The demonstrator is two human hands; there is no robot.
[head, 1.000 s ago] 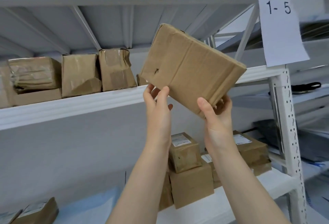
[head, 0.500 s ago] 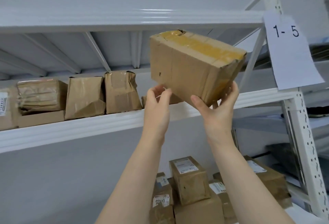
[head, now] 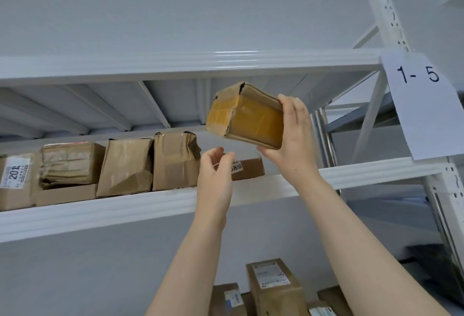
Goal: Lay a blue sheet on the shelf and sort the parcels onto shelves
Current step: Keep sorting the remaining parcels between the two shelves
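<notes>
The right hand (head: 292,137) is gripping the taped parcel (head: 247,117) by its right end, fingers reaching over the upper corner and thumb tucking under the lower edge, so the box is hanging tilted in the air above the front of the middle shelf (head: 150,205), touching nothing else. The left hand (head: 216,172) is hovering just below and to the left of it, fingers loosely curled, holding nothing and not touching the box. With one hand bearing it alone, the parcel is probably fairly light. The cardboard is looking stiff, though a top corner is splitting open, and the yellowish tape over the near face is looking glossy and likely slick. Gripping across the bare cardboard edges, with the free hand supporting the underside, is looking the safer hold. A flat parcel (head: 248,168) is lying on the shelf beneath, beside a row of crumpled boxes (head: 175,160).
</notes>
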